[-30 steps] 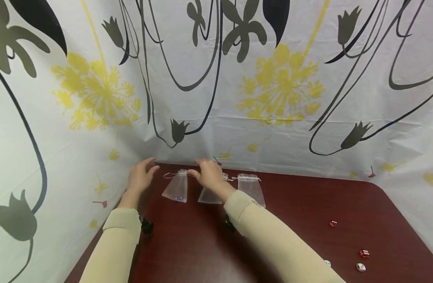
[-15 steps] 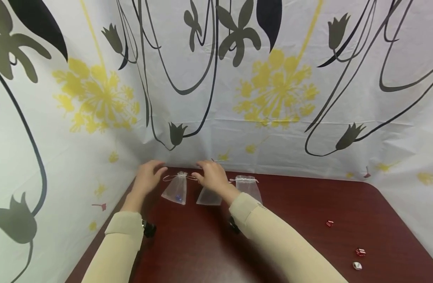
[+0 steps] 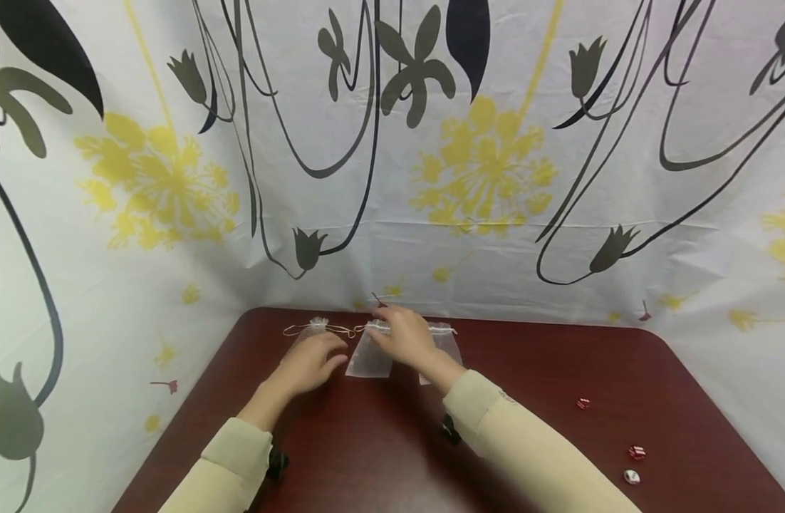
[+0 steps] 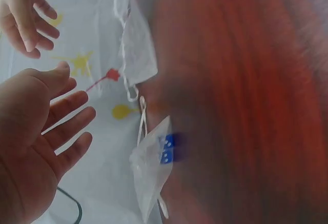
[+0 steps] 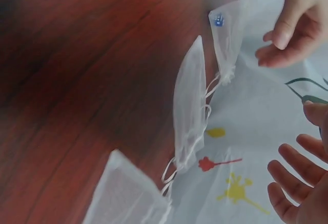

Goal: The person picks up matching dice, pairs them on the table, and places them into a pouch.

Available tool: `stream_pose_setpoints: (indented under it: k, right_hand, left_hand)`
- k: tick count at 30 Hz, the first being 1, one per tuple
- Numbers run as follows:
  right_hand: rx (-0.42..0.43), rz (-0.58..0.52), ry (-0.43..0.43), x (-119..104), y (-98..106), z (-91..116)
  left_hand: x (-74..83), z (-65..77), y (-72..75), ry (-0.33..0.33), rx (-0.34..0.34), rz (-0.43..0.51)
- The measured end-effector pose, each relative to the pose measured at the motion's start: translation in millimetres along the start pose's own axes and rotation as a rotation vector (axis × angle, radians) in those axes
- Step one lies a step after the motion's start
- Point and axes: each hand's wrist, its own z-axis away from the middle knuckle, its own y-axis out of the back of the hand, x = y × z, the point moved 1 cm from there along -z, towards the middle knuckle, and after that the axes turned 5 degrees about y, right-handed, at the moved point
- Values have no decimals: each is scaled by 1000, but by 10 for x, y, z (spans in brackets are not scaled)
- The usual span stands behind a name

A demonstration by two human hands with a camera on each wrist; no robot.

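Three sheer white drawstring pouches lie in a row along the table's far edge. My left hand (image 3: 312, 363), fingers relaxed, is over the leftmost pouch (image 5: 225, 42) and covers most of it in the head view. Inside that pouch are blue dice (image 4: 167, 149). My right hand (image 3: 405, 338) hovers between the middle pouch (image 3: 370, 354) and the right pouch (image 3: 449, 343), partly hiding both. Its fingers are loosely bent with nothing between them. In both wrist views the hands appear apart from the pouches.
Red dice (image 3: 636, 452) and a white die (image 3: 632, 477) lie at the table's right, with another small red piece (image 3: 583, 403) farther back. A patterned white curtain (image 3: 392, 235) hangs behind and at the left of the dark red table (image 3: 367, 434).
My left hand has moved right and nearer to me, from beside the leftmost pouch to over it. My right hand has shifted slightly right, uncovering more of the middle pouch. The head view has turned slightly.
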Motion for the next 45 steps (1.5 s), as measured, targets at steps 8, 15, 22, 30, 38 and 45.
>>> stream_pose_setpoints:
  k: [8, 15, 22, 30, 38, 45]
  right_hand:
    - [42, -28, 1, 193, 278, 421]
    - [78, -51, 18, 302, 499, 700]
    - [139, 5, 39, 435, 629, 994]
    - [217, 52, 25, 663, 780, 1355]
    - [222, 52, -59, 877, 971, 1657]
    - [236, 80, -79, 1035, 1094, 1899]
  left_hand:
    - [144, 113, -182, -4, -76, -32]
    - [168, 181, -260, -13, -34, -21]
    - [199, 263, -375, 48, 0, -60]
    - [262, 301, -455, 77, 34, -79]
    - [292, 285, -466, 98, -51, -93]
    - [306, 281, -494, 141, -199, -63]
